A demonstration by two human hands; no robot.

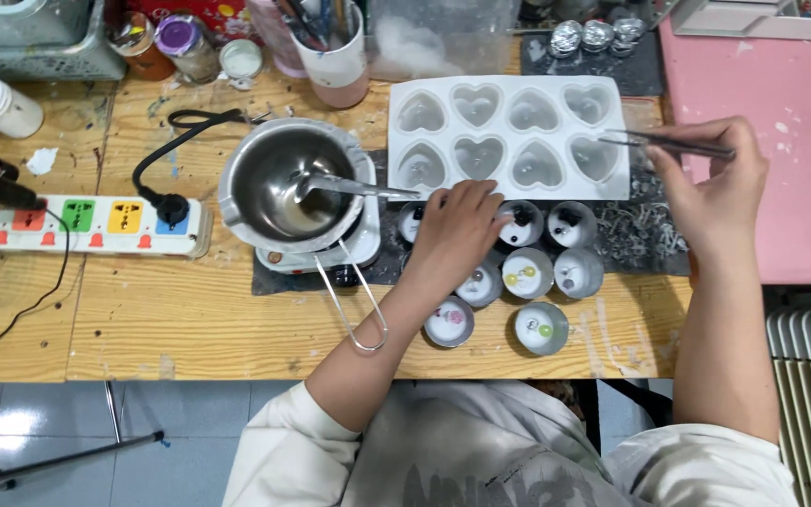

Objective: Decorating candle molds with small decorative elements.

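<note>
Table edge (190,361) lies bare; right hand (711,188) grips tweezers (668,143), left hand (457,235) clenched.

Scuffed wooden workbench (143,329), tiled floor (180,441)

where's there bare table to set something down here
Bare wood lies along the near edge of the table, below the power strip and left of the pot's wire handle. It is crowded around the small cups and heart mould.
</note>
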